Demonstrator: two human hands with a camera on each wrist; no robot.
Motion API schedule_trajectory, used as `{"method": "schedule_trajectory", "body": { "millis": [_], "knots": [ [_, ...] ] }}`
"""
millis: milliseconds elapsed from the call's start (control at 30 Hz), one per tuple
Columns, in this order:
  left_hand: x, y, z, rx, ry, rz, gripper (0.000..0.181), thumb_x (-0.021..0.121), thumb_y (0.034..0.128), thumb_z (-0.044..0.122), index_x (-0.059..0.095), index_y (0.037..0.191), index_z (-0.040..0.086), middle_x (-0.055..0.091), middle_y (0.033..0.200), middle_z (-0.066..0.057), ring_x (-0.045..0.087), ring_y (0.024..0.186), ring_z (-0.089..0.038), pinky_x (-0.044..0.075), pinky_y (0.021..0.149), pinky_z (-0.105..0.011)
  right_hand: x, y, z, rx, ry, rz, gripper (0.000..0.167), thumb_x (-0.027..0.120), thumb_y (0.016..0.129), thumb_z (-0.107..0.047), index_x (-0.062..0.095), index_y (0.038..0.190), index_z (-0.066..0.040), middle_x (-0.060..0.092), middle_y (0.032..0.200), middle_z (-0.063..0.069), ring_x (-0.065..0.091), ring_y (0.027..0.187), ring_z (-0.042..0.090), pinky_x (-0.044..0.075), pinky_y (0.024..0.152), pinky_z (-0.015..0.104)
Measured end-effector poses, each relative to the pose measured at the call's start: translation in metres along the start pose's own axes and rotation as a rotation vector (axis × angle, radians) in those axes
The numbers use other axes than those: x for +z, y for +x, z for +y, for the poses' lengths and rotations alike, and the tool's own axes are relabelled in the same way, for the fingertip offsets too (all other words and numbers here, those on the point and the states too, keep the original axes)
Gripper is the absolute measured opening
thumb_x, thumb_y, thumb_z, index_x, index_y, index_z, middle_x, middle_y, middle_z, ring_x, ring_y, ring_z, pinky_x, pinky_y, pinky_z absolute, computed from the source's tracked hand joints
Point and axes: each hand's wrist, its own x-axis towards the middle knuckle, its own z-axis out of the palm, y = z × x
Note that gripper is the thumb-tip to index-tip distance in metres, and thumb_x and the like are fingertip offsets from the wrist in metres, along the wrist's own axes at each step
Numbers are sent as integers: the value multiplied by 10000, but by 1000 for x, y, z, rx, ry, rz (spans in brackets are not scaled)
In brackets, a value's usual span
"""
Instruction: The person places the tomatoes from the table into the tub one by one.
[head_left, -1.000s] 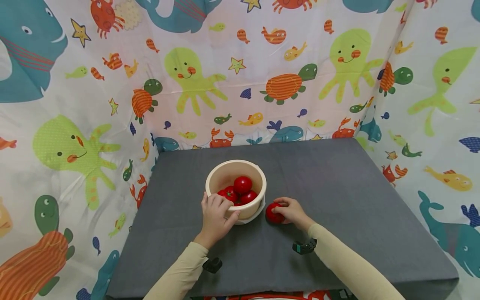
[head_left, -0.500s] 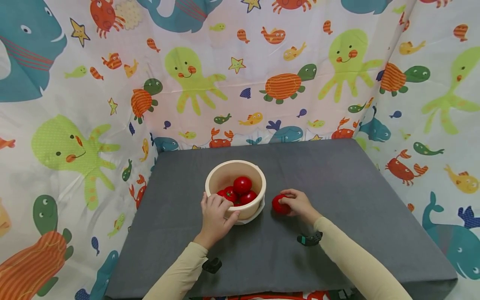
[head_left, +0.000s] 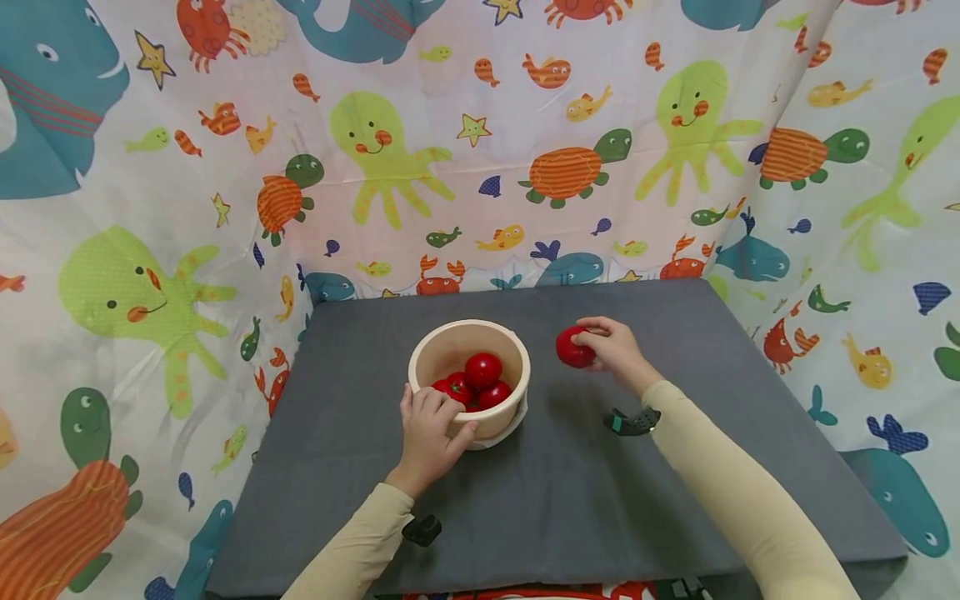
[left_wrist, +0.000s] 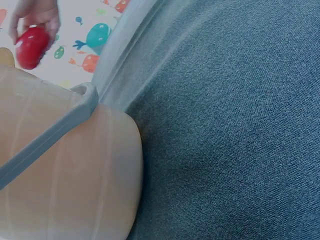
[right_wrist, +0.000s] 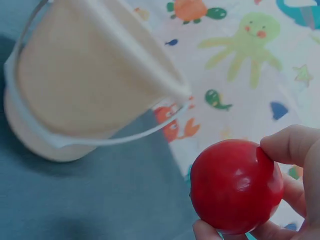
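A cream bucket stands upright on the grey-covered table, with several red tomatoes inside. My left hand grips its near left rim, fingers over the edge and thumb along the outside. To the right of the bucket, raised above the cloth, my right hand holds another tomato between thumb and fingers. That tomato looks smooth and glossy in the right wrist view. In the left wrist view the bucket fills the lower left and hides my left hand.
The bucket's pale handle hangs down against its outside. Dark grey cloth covers the table. Curtains printed with sea animals rise behind the table and on both sides. A black band is on the right wrist.
My right hand has lifted the tomato off the cloth beside the bucket and carried it up, away and slightly right. My left hand has stayed on the rim.
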Motion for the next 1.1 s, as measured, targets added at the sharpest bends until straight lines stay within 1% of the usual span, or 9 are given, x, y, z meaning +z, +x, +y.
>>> {"method": "schedule_trajectory", "body": {
  "millis": [167, 300, 500, 633, 800, 967, 1100],
  "knots": [
    [0, 1, 0, -2, -4, -2, 255, 608, 909, 427, 646, 890, 176, 608, 928, -48, 537, 1040, -270, 277, 1085, -786, -2, 7, -37, -38, 21, 14, 549, 636, 981, -225, 472, 1477, -53, 486, 1503, 240, 493, 1340, 427, 543, 989, 554],
    [0, 2, 1, 3, -2, 12, 255, 610, 908, 426, 642, 878, 175, 604, 919, -46, 538, 1030, -272, 289, 1064, -796, 2, 11, -64, -58, 36, 20, 520, 649, 974, -223, 505, 1453, -79, 503, 1496, 221, 509, 1339, 422, 550, 977, 550],
    [0, 4, 2, 7, 0, 24, 258, 609, 906, 424, 638, 867, 170, 592, 903, -45, 536, 1009, -279, 291, 1057, -797, 14, 13, -93, -89, 31, -1, 511, 660, 967, -217, 517, 1440, -87, 532, 1461, 206, 560, 1290, 396, 569, 943, 526],
    [-1, 6, 3, -1, -3, 16, 249, 617, 901, 420, 640, 874, 174, 596, 910, -45, 537, 1013, -274, 286, 1070, -786, 26, 13, -106, -99, 22, -28, 497, 667, 964, -202, 530, 1429, -93, 548, 1447, 203, 576, 1279, 395, 587, 909, 507],
    [-2, 9, 4, -11, -9, 8, 229, 623, 894, 405, 643, 880, 177, 601, 915, -48, 539, 1016, -272, 279, 1084, -781, 46, 12, -116, -96, 21, -61, 471, 672, 958, -182, 552, 1406, -102, 568, 1434, 200, 578, 1282, 401, 575, 933, 536],
    [-2, 10, 4, -21, -14, -3, 228, 618, 896, 405, 645, 887, 179, 604, 927, -51, 538, 1019, -270, 275, 1092, -780, 69, 9, -120, -111, -14, -98, 450, 678, 954, -187, 576, 1385, -106, 602, 1405, 194, 611, 1251, 394, 587, 918, 517],
    [-2, 10, 4, -21, -16, -5, 225, 620, 897, 403, 646, 890, 180, 606, 933, -51, 537, 1026, -268, 278, 1088, -782, 85, 6, -118, -123, -42, -126, 436, 697, 941, -190, 596, 1361, -124, 616, 1385, 180, 617, 1235, 386, 598, 902, 502]
  ]
}}
